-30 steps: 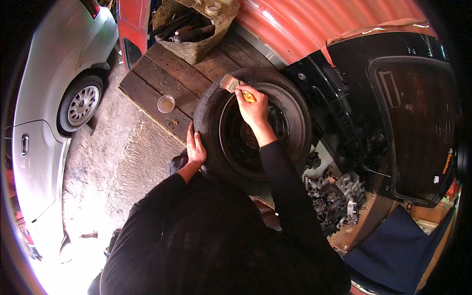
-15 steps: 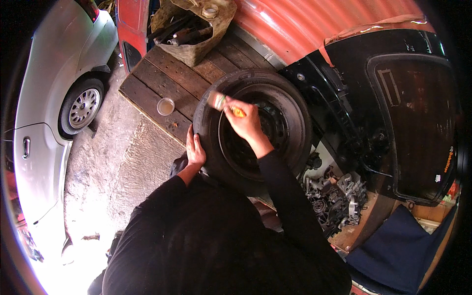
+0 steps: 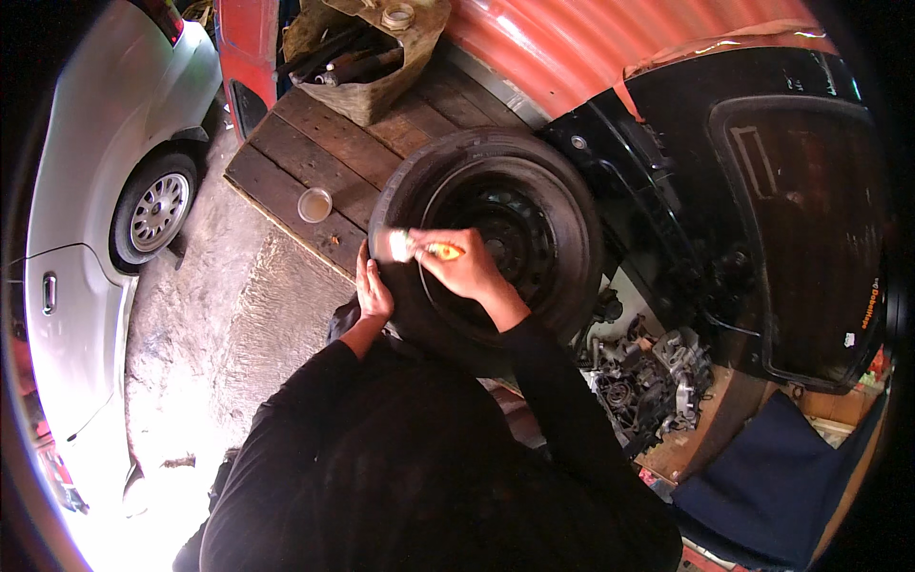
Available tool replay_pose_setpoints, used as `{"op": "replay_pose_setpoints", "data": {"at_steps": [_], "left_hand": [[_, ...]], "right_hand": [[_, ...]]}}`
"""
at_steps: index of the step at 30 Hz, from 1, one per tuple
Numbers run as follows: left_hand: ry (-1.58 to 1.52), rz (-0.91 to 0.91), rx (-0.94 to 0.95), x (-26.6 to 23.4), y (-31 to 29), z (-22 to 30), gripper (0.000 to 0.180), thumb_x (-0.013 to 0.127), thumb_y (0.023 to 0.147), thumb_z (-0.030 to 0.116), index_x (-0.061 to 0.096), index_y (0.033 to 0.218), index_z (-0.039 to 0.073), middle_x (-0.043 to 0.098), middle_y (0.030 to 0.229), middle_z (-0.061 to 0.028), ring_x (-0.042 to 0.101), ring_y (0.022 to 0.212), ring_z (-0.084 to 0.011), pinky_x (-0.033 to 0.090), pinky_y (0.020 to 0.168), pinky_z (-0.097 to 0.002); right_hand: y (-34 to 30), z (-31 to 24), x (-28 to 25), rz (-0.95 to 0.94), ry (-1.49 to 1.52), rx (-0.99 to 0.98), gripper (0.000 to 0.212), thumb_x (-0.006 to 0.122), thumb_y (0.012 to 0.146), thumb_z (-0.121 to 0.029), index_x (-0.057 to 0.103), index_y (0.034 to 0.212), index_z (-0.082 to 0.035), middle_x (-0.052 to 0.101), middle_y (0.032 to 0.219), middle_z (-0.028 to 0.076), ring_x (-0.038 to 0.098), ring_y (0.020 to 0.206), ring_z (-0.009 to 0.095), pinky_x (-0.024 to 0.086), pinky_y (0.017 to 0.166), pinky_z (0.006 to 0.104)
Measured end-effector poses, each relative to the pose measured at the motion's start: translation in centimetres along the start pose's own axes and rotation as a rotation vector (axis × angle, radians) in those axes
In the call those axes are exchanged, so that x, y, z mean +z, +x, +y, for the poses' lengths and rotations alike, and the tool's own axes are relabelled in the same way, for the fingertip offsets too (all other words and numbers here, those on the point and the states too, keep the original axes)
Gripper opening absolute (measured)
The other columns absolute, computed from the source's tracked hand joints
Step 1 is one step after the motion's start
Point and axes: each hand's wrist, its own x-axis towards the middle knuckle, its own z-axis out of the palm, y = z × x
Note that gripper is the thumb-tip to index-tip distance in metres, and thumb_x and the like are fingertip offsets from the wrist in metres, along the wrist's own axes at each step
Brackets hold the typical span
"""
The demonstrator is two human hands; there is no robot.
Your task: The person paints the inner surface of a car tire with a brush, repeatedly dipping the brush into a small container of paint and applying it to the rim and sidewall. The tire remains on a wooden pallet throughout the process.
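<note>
A black tyre (image 3: 578,219) on a dark steel wheel rim (image 3: 519,205) stands against the wooden bench in front of me. My right hand (image 3: 467,267) is closed around a paintbrush (image 3: 444,251) with a yellow handle. The brush's pale bristles are blurred by motion over the tyre's left sidewall; whether they touch it I cannot tell. My left hand (image 3: 375,294) lies against the tyre's left edge, fingers stretched out. Left of the tyre, a small clear cup (image 3: 315,204) with pale contents sits on the bench boards.
On the plank bench (image 3: 305,143) stands a cut-open, dirty container (image 3: 367,95) holding dark tools or bottles. A black car tailgate (image 3: 686,210) leans at the right, above metal engine parts (image 3: 658,386) and dark blue cloth (image 3: 762,477). A silver car (image 3: 86,210) is parked at the left.
My right hand has moved the paintbrush down and slightly left along the tyre's sidewall. My left hand stays against the tyre edge. The whole view has shifted slightly.
</note>
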Motion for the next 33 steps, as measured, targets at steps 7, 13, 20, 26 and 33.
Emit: {"op": "replay_pose_setpoints", "data": {"at_steps": [7, 13, 20, 26, 33], "left_hand": [[0.073, 0.081, -0.005, 0.6, -0.5, -0.1, 0.059, 0.026, 0.108, 0.033, 0.041, 0.150, -0.005, 0.047, 0.150, -0.0269, 0.043, 0.142, -0.0383, 0.030, 0.119, -0.0413], [0.116, 0.047, -0.038, 0.7, -0.4, 1.0, 0.060, 0.025, 0.108, 0.035, 0.041, 0.150, -0.005, 0.047, 0.150, -0.0276, 0.042, 0.142, -0.0392, 0.030, 0.119, -0.0421], [0.144, 0.050, -0.008, 0.4, -0.4, 1.9, 0.062, 0.025, 0.108, 0.039, 0.039, 0.151, -0.004, 0.046, 0.151, -0.0276, 0.042, 0.142, -0.0394, 0.032, 0.118, -0.0423], [0.164, 0.058, -0.029, 0.5, -0.4, 2.0, 0.061, 0.025, 0.108, 0.038, 0.040, 0.151, -0.004, 0.046, 0.150, -0.0269, 0.042, 0.142, -0.0389, 0.031, 0.118, -0.0423], [0.171, 0.057, -0.021, 0.5, -0.3, 1.4, 0.061, 0.026, 0.108, 0.038, 0.040, 0.150, -0.004, 0.046, 0.150, -0.0268, 0.042, 0.142, -0.0389, 0.031, 0.118, -0.0425]], "right_hand": [[2.5, 1.7, -2.3, 0.021, 0.093, 0.021, 0.014, 0.075, 0.090, -0.006, 0.076, 0.101, 0.001, 0.077, 0.106, 0.013, 0.073, 0.095, 0.015, 0.057, 0.083, 0.0291], [5.8, 5.6, -7.2, 0.409, 0.143, 0.114, 0.012, 0.076, 0.090, -0.009, 0.075, 0.099, 0.000, 0.077, 0.093, 0.007, 0.072, 0.085, 0.013, 0.057, 0.078, 0.0281], [6.0, 3.8, -6.4, 0.677, -0.044, 0.028, 0.012, 0.076, 0.091, -0.010, 0.075, 0.097, 0.001, 0.075, 0.089, 0.005, 0.069, 0.083, 0.011, 0.055, 0.076, 0.0279], [7.7, 3.1, -5.2, 0.368, -0.047, 0.028, 0.019, 0.079, 0.089, -0.017, 0.075, 0.096, 0.000, 0.077, 0.088, 0.009, 0.070, 0.082, 0.010, 0.056, 0.074, 0.0283], [8.0, 6.6, -13.2, 0.891, -0.364, 0.137, 0.021, 0.075, 0.092, -0.022, 0.075, 0.094, -0.001, 0.076, 0.085, 0.014, 0.074, 0.077, 0.022, 0.056, 0.072, 0.0344]]}}
